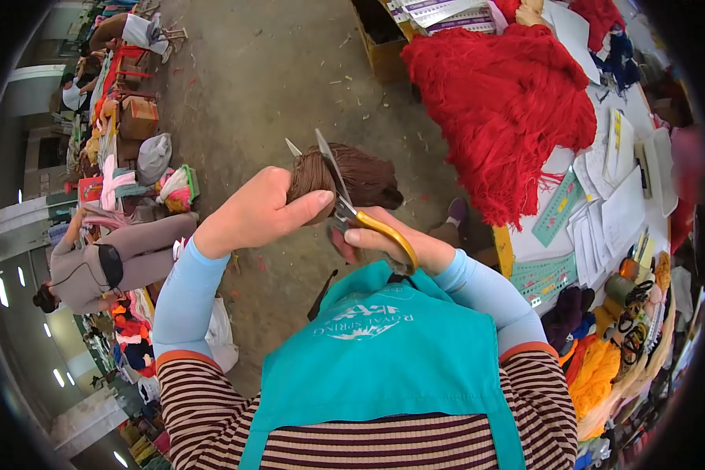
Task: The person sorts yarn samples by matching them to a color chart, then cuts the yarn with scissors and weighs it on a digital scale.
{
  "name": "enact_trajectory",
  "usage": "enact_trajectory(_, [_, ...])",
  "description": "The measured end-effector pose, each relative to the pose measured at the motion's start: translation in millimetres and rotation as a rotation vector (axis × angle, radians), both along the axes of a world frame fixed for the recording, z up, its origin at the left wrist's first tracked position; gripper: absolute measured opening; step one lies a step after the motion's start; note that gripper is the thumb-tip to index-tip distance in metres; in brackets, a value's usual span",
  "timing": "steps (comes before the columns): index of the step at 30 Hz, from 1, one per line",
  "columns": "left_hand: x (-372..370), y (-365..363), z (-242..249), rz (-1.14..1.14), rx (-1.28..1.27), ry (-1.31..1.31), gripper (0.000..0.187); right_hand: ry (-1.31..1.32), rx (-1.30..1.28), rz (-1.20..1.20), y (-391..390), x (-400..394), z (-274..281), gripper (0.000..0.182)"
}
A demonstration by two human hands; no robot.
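- The brown yarn bundle [368, 174] is in the air in front of the apron [384, 352], above the floor [243, 94] and well apart from the counter [536, 244]; it lies sideways, with one end in the left hand [262, 204].
- The fingers of the left hand are gripping this end, the thumb pressed on the near side; what the hidden fingers do behind it, one cannot tell.
- The right hand [407, 239] holds the scissors [345, 207] by the golden handles; its fingers are bent around them, and the blades stand apart; one blade passes over the bundle, while the other tip appears beyond it; whether this second blade is behind the yarn or inside it, one cannot tell.
- The bundle seems light, soft and not fragile; its strands probably slide and spread easily, so a firm hold near the blades, with the thumb aside from the edge, seems the best; the far end, hanging loose, would give less control.
- On the counter lies a big heap of red yarn [509, 110].
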State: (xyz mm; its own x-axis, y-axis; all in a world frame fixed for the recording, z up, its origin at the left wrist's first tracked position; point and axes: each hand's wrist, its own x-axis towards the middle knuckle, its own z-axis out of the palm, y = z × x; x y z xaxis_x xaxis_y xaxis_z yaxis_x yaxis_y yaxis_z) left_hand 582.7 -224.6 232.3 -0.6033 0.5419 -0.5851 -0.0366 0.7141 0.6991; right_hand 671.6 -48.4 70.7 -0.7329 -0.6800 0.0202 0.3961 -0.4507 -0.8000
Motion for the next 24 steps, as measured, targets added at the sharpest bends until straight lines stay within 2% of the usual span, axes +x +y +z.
enact_trajectory(1, [0,-1,1,-0.081,0.005,0.049,0.034,0.049,0.065,0.028,3,1,-2,0.038])
enact_trajectory(5, [10,2,2,-0.089,0.122,0.008,0.033,0.044,0.106,0.057,19,12,7,0.041])
enact_trajectory(6, [13,2,-3,-0.168,0.085,0.074,0.033,-0.005,0.083,0.143,26,11,9,0.044])
enact_trajectory(8, [18,5,-9,-0.267,0.024,0.138,0.034,-0.045,-0.011,0.120,27,18,6,0.050])
enact_trajectory(9, [18,3,-11,-0.142,0.023,0.106,0.034,-0.084,-0.110,0.097,28,22,5,0.057])
enact_trajectory(10, [17,1,-13,-0.018,0.020,0.075,0.035,-0.279,-0.200,0.179,30,23,3,0.062])
enact_trajectory(11, [20,2,-13,0.309,0.136,-0.109,0.033,-0.485,-0.278,0.246,32,23,1,0.068])
enact_trajectory(13, [22,5,-12,0.762,0.089,-0.174,0.032,-0.183,-0.232,0.223,35,29,-12,0.069])
enact_trajectory(14, [13,-6,-19,0.631,0.185,-0.251,0.034,-0.212,-0.224,0.246,42,32,-6,0.072])
enact_trajectory(16, [4,-10,-23,0.529,0.278,-0.312,0.035,-0.246,-0.278,0.267,44,38,-4,0.074])
enact_trajectory(20, [1,-3,-25,0.489,0.342,-0.304,0.035,-0.236,-0.353,0.271,39,39,-1,0.079])
enact_trajectory(21, [3,-3,-27,0.492,0.339,-0.307,0.035,-0.247,-0.336,0.274,38,38,-2,0.079])
enact_trajectory(24, [20,14,-27,0.618,0.103,-0.133,0.036,-0.241,-0.291,0.253,37,34,-7,0.079])
